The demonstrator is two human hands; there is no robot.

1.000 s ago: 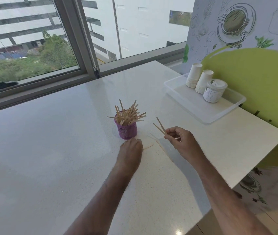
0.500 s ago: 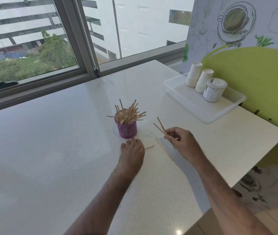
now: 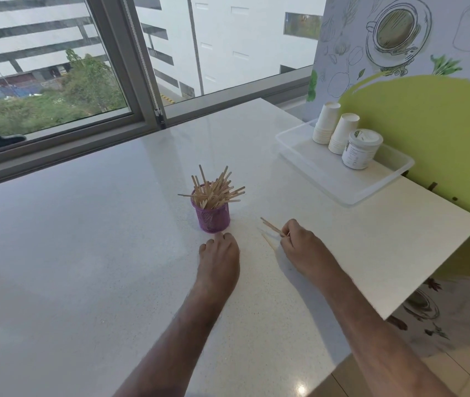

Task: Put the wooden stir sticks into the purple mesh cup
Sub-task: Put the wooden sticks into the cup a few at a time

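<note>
Item, purple mesh cup: upright at desk centre, crammed with wooden stir sticks fanning out. My left hand, at 6 o'clock of the cup, lies palm-down with straight fingers; it has crept forward since the earlier frame, fingertips now just short of the cup's base. My right hand, at 4 o'clock, has dropped lower, still pinching two sticks. One loose stick remains on the desk beneath them.
</note>
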